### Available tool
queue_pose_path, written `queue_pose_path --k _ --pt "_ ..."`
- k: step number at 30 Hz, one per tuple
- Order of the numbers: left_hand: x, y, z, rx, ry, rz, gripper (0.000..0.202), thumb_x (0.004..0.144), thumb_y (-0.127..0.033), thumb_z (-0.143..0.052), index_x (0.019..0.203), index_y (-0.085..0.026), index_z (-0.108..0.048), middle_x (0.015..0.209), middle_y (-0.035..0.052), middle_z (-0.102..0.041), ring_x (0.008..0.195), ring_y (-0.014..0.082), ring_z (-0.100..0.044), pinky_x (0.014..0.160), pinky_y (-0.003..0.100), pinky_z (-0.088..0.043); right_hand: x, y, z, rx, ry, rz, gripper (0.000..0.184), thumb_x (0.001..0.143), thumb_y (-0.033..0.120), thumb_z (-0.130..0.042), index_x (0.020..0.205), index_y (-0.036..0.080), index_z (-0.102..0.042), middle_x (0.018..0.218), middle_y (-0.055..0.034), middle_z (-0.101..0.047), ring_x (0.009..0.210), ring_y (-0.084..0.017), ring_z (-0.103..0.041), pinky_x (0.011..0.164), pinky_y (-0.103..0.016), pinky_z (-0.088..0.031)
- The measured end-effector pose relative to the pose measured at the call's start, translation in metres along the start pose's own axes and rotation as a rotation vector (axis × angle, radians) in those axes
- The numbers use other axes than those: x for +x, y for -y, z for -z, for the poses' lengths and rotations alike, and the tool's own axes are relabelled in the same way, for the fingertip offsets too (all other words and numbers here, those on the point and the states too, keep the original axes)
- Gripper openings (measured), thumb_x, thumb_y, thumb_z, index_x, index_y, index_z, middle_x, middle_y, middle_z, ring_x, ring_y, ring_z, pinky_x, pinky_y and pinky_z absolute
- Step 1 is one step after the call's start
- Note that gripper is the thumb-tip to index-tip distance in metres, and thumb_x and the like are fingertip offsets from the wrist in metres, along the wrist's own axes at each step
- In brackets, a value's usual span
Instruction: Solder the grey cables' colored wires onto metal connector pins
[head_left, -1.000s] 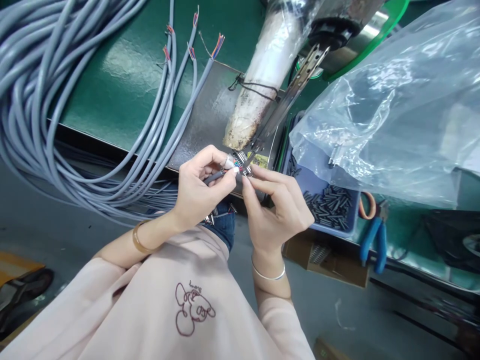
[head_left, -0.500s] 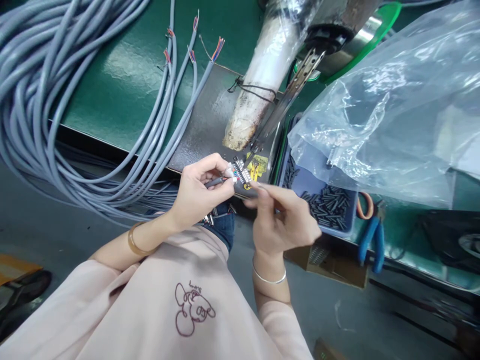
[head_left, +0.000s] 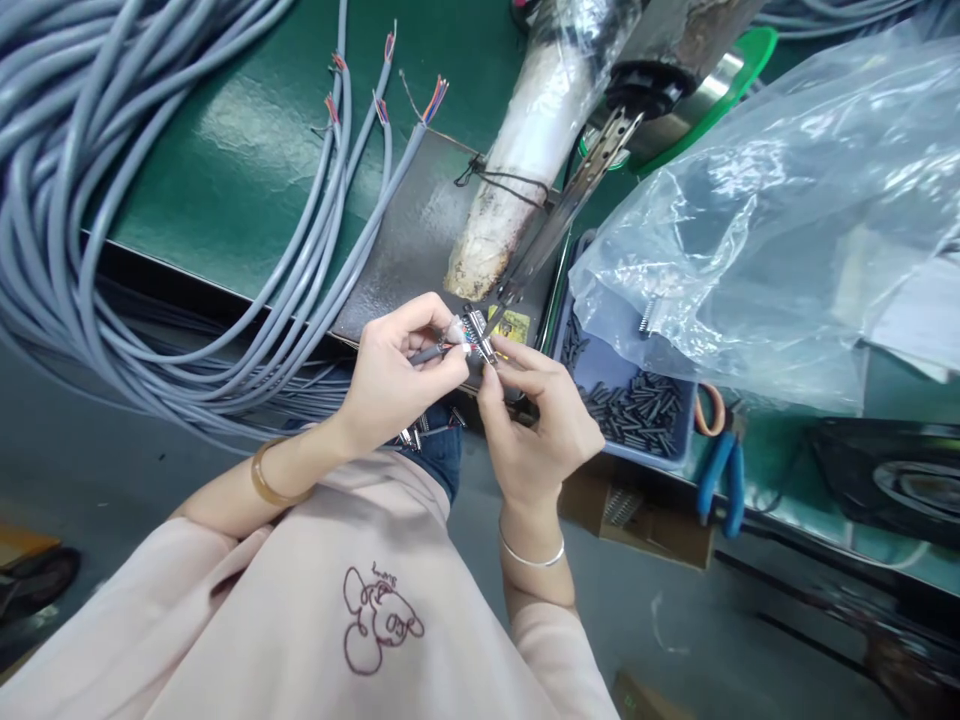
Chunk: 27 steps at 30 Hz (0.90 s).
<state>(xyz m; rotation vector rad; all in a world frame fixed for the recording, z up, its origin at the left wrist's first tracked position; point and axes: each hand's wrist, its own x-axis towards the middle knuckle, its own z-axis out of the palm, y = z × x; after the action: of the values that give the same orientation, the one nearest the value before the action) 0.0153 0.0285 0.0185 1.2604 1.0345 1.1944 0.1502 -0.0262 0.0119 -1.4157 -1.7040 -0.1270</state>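
Note:
My left hand (head_left: 394,375) is closed in a pinch on the end of a grey cable (head_left: 427,354), whose coloured wires fan out at the tip. My right hand (head_left: 534,420) is closed too, its fingertips pinching a small metal connector (head_left: 478,333) right against those wires. Both hands meet at the front edge of the green bench (head_left: 240,170), just under the tip of a soldering iron (head_left: 559,215) that slopes down from a stained, wrapped stand (head_left: 517,160).
A big coil of grey cables (head_left: 67,190) fills the left, with several stripped ends (head_left: 382,70) lying on the bench. A blue tray of small black parts (head_left: 637,400) sits right of my hands, under a clear plastic bag (head_left: 780,220). Blue-handled pliers (head_left: 720,470) lie further right.
My right hand drew back from the connector half a second ago and has returned to pinch it against the wires. The left hand kept its hold on the cable.

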Motion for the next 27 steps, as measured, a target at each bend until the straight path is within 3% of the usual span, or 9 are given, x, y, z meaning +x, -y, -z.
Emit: queue_pose_path --k 10,16,24,27 --pt "0.0 -0.003 0.001 0.069 -0.004 -0.093 0.008 0.07 -0.013 -0.065 0.069 -0.018 -0.059 0.066 -0.0024 -0.058 0.056 0.0065 -0.051 0.047 0.016 -0.038 0.009 0.002 -0.002 -0.006 -0.028 0.03 0.016 0.087 0.01 -0.072 0.091 0.024 -0.066 0.098 -0.0003 -0.081 0.09 -0.016 -0.079 0.08 -0.027 -0.064" --pt "0.0 -0.003 0.001 0.065 -0.017 -0.114 0.009 0.071 -0.011 -0.065 0.069 -0.018 -0.059 0.068 -0.0019 -0.059 0.061 0.0079 -0.055 0.052 0.017 -0.043 0.008 0.004 0.001 -0.036 -0.017 0.042 0.016 0.088 0.011 -0.071 0.087 0.024 -0.062 0.102 -0.0015 -0.081 0.09 -0.016 -0.079 0.078 -0.027 -0.064" --pt "-0.001 0.001 0.002 0.051 0.006 -0.021 0.009 0.07 -0.013 -0.065 0.069 -0.019 -0.058 0.066 -0.001 -0.057 0.064 0.0097 -0.057 0.051 0.017 -0.042 0.003 0.003 -0.001 -0.078 0.016 0.096 0.019 0.089 0.013 -0.07 0.082 0.024 -0.057 0.101 -0.0036 -0.082 0.081 -0.015 -0.079 0.07 -0.022 -0.063" --pt "-0.003 0.001 0.002 0.031 0.047 0.015 0.01 0.069 -0.014 -0.066 0.069 -0.018 -0.057 0.065 -0.0013 -0.057 0.062 0.0091 -0.054 0.049 0.017 -0.038 -0.004 -0.005 0.006 -0.025 0.014 0.018 0.009 0.093 0.017 -0.066 0.09 0.024 -0.061 0.097 -0.0005 -0.082 0.08 -0.014 -0.079 0.064 -0.022 -0.061"
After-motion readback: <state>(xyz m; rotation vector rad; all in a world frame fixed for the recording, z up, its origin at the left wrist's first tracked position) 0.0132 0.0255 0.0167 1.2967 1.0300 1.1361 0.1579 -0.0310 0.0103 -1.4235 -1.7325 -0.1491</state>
